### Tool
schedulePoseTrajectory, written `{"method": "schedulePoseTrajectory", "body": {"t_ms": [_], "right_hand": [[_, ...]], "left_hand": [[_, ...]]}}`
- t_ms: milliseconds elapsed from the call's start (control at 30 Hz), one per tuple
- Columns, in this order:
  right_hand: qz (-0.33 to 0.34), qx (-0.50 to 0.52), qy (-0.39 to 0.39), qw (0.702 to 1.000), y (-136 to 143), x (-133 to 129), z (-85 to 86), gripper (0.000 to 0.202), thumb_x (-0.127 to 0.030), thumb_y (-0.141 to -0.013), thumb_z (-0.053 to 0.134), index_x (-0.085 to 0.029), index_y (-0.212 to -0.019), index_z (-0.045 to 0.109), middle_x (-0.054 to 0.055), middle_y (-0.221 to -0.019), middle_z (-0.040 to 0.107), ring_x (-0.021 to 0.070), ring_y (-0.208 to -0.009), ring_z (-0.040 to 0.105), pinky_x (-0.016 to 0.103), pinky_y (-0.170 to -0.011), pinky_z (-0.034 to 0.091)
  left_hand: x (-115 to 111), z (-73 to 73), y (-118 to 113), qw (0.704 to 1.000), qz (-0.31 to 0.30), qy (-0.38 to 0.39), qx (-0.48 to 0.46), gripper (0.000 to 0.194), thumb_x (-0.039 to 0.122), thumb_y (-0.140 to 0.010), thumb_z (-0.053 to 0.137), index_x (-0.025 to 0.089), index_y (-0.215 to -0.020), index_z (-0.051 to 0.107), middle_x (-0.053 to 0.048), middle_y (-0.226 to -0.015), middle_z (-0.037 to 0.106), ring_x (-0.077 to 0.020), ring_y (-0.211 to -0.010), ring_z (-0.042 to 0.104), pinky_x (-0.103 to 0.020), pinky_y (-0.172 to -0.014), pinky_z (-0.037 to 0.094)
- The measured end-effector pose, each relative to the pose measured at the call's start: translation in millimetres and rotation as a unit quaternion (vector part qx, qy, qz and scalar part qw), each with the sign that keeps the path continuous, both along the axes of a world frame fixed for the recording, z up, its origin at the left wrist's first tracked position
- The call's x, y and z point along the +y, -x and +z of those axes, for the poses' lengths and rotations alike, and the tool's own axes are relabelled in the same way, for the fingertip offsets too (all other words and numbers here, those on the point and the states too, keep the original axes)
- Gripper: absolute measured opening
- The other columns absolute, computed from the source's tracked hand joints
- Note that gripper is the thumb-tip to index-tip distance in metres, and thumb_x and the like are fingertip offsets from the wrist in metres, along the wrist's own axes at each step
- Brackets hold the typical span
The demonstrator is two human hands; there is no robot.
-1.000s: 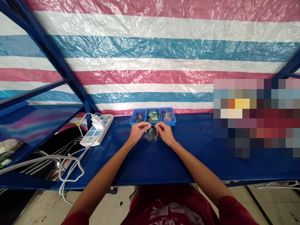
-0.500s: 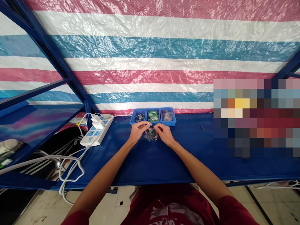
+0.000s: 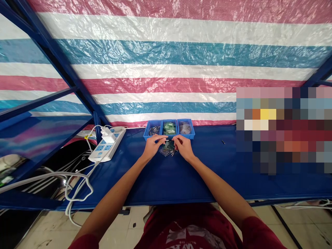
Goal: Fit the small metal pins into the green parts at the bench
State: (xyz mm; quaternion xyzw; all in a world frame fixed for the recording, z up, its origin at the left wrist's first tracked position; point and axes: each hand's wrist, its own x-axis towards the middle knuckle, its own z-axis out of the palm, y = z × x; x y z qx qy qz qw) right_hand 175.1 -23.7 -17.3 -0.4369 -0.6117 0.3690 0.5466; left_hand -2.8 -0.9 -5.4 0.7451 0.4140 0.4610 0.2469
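My left hand (image 3: 152, 145) and my right hand (image 3: 183, 146) face each other just in front of three blue bins. Between their pinched fingertips is a small clear bag (image 3: 169, 144) with a greenish look, held at its two upper sides. Below it, several thin metal pieces (image 3: 172, 152) and clear plastic lie on the blue table. The left bin (image 3: 145, 134) holds dark and silver metal pieces, the middle one green packets (image 3: 169, 128), and the right one clear plastic bags (image 3: 185, 128).
A white power strip (image 3: 107, 147) with plugs and loose cables (image 3: 88, 183) lies on the left. One small dark piece (image 3: 223, 142) rests on the table (image 3: 207, 180) to the right. Blue frame posts stand at both sides; a pixelated area covers the far right.
The fingertips of my two hands have moved slightly apart, and the bag between them now shows more widely. My right fingers have shifted a little to the right.
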Motion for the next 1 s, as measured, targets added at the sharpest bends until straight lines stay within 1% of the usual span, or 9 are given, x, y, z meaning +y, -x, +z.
{"method": "schedulePoseTrajectory", "body": {"t_ms": [100, 233, 333, 467, 567, 667, 767, 900, 1000], "right_hand": [[0.012, -0.006, -0.003, 1.000, 0.6, -0.7, -0.6, 0.029, -0.047, -0.084, 0.053, -0.019, -0.082, 0.062, -0.003, -0.059, 0.054, 0.0112, -0.047, 0.053, 0.023, -0.049, 0.043], [0.055, -0.027, -0.013, 0.998, 2.4, -1.2, -2.3, 0.026, -0.044, -0.080, 0.059, -0.019, -0.088, 0.062, -0.003, -0.062, 0.055, 0.0108, -0.048, 0.052, 0.023, -0.049, 0.043], [0.069, -0.039, -0.025, 0.997, 3.3, -0.4, -4.5, 0.023, -0.041, -0.080, 0.061, -0.019, -0.085, 0.062, -0.002, -0.063, 0.055, 0.0109, -0.050, 0.051, 0.023, -0.049, 0.042], [0.067, -0.041, -0.030, 0.996, 3.0, -0.2, -4.8, 0.021, -0.039, -0.082, 0.059, -0.019, -0.080, 0.061, -0.002, -0.063, 0.055, 0.0109, -0.050, 0.051, 0.023, -0.050, 0.042], [0.053, -0.038, -0.028, 0.997, 2.0, -1.0, -2.6, 0.022, -0.040, -0.084, 0.056, -0.019, -0.078, 0.059, -0.003, -0.060, 0.054, 0.0105, -0.046, 0.050, 0.023, -0.049, 0.041], [0.020, -0.025, -0.025, 0.999, 0.7, -1.1, -1.2, 0.026, -0.043, -0.085, 0.053, -0.019, -0.077, 0.059, -0.004, -0.057, 0.052, 0.0111, -0.046, 0.051, 0.024, -0.050, 0.042], [0.004, -0.013, -0.017, 1.000, -0.3, -0.3, -1.4, 0.028, -0.045, -0.085, 0.053, -0.019, -0.077, 0.059, -0.003, -0.058, 0.052, 0.0114, -0.047, 0.052, 0.023, -0.050, 0.042], [0.005, -0.015, -0.014, 1.000, -0.4, -0.2, -1.5, 0.028, -0.045, -0.086, 0.052, -0.019, -0.077, 0.059, -0.003, -0.057, 0.052, 0.0116, -0.047, 0.053, 0.024, -0.051, 0.042], [0.008, -0.009, -0.016, 1.000, 0.3, -0.4, -1.5, 0.024, -0.043, -0.084, 0.055, -0.020, -0.086, 0.061, -0.003, -0.061, 0.055, 0.0113, -0.047, 0.053, 0.023, -0.049, 0.042]], "left_hand": [[-2.8, 2.0, -1.9, 0.999, -0.005, 0.032, -0.018, 0.031, 0.039, -0.086, 0.057, 0.016, -0.102, 0.071, 0.000, -0.059, 0.064, -0.0154, -0.063, 0.058, -0.027, -0.071, 0.045], [-6.7, 4.9, -4.5, 0.997, -0.008, 0.069, -0.037, 0.037, 0.040, -0.085, 0.058, 0.014, -0.110, 0.066, 0.003, -0.051, 0.058, -0.0107, -0.048, 0.049, -0.023, -0.056, 0.040], [-8.1, 5.5, -5.4, 0.993, -0.018, 0.099, -0.056, 0.040, 0.041, -0.085, 0.057, 0.014, -0.114, 0.063, 0.004, -0.048, 0.056, -0.0094, -0.042, 0.044, -0.021, -0.048, 0.035], [-8.6, 5.1, -5.6, 0.988, -0.046, 0.126, -0.072, 0.043, 0.043, -0.085, 0.056, 0.014, -0.117, 0.061, 0.004, -0.047, 0.055, -0.0091, -0.040, 0.043, -0.021, -0.046, 0.036], [-7.2, 4.0, -4.4, 0.991, -0.042, 0.100, -0.077, 0.039, 0.045, -0.085, 0.056, 0.015, -0.110, 0.064, 0.002, -0.053, 0.058, -0.0101, -0.047, 0.048, -0.021, -0.050, 0.040], [-4.4, 1.7, -2.6, 0.995, -0.019, 0.067, -0.067, 0.033, 0.045, -0.081, 0.061, 0.015, -0.093, 0.069, -0.002, -0.067, 0.063, -0.0125, -0.058, 0.055, -0.022, -0.055, 0.043], [-2.5, -0.1, -1.8, 0.998, -0.008, 0.047, -0.042, 0.031, 0.045, -0.080, 0.062, 0.015, -0.082, 0.068, -0.005, -0.076, 0.066, -0.0137, -0.063, 0.055, -0.023, -0.055, 0.043], [-3.5, 0.9, -3.0, 0.998, -0.002, 0.042, -0.037, 0.029, 0.043, -0.082, 0.060, 0.015, -0.077, 0.066, -0.003, -0.071, 0.062, -0.0117, -0.057, 0.052, -0.023, -0.055, 0.043], [-5.5, 3.5, -4.0, 0.998, 0.002, 0.045, -0.041, 0.030, 0.042, -0.084, 0.057, 0.015, -0.073, 0.063, -0.001, -0.066, 0.059, -0.0111, -0.055, 0.051, -0.022, -0.054, 0.042]]}}
